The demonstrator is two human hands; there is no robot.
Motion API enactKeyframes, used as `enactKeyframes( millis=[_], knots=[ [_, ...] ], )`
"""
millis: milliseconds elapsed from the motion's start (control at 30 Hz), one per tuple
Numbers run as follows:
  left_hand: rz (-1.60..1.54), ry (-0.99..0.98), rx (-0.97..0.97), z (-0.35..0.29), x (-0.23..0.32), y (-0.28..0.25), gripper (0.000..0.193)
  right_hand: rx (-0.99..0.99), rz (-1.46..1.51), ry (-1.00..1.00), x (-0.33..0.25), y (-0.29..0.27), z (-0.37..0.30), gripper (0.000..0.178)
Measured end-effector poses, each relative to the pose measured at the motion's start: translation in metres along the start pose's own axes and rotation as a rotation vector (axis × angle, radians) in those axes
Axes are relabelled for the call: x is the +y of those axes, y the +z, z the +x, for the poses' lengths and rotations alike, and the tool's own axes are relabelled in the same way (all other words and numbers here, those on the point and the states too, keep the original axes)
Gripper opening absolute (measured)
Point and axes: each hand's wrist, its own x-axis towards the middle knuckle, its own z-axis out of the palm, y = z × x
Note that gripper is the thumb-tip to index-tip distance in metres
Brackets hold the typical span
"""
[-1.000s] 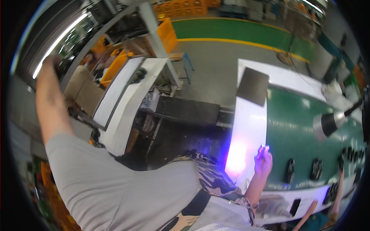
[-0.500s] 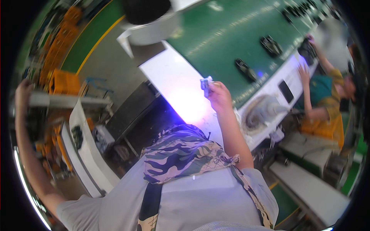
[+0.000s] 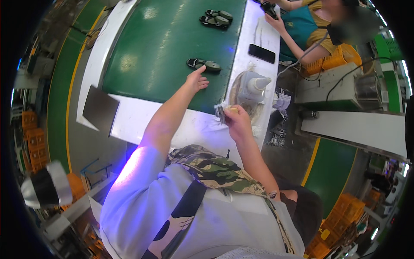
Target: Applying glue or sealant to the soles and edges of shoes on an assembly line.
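Note:
A dark olive sandal [image 3: 211,66] lies on the green conveyor belt [image 3: 142,56]. My left hand [image 3: 198,80] is stretched out at its near edge, fingers apart and nothing in them. The thumb overlaps the sandal in view; I cannot tell whether it touches. Over the near white table edge, my right hand [image 3: 239,123] pinches a small grey-and-white piece [image 3: 221,114] with a yellowish part by the fingers. What kind of thing it is does not show. Just beyond that hand stands a translucent bottle [image 3: 258,85] with a pale nozzle, on a stained patch.
Two more sandals [image 3: 215,19] lie farther up the belt. A black phone [image 3: 261,53] rests on the white side ledge. At the upper right, a co-worker in a teal apron [image 3: 297,32] holds a dark shoe [image 3: 269,9]. A dark grey panel [image 3: 100,111] juts out at left.
My left arm has swung from far left to over the belt beside a sandal. My right hand still holds the small piece. The view has turned, and the lamp-like cylinder now appears at lower left.

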Motion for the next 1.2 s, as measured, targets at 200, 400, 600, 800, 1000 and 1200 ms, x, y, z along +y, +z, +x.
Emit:
enactKeyframes(
  millis=[200, 400, 600, 800, 1000, 1200],
  knots=[
    [-0.285, -0.176, 0.213, 0.083, 0.031, 0.049, 0.081, 0.135, 0.000, -0.041, -0.010, -0.031, -0.014, 0.019],
    [-0.469, 0.044, -0.124, 0.094, 0.042, -0.017, 0.050, 0.165, -0.036, -0.063, -0.022, -0.022, -0.009, 0.018],
    [-0.303, 0.341, -0.681, -0.063, 0.087, -0.027, 0.058, 0.151, -0.014, -0.124, -0.026, -0.037, -0.004, 0.019],
    [0.051, 0.476, -0.475, -0.143, 0.048, -0.066, 0.072, 0.168, -0.069, -0.206, -0.035, -0.020, 0.000, 0.021],
    [0.545, 1.030, -0.391, -0.220, 0.009, -0.026, 0.062, -0.058, -0.283, -0.431, -0.045, 0.031, 0.004, 0.022],
    [0.701, 1.372, -0.324, -0.244, 0.008, -0.020, 0.056, -0.105, -0.418, -0.437, -0.050, 0.065, 0.001, 0.019]
  ],
)
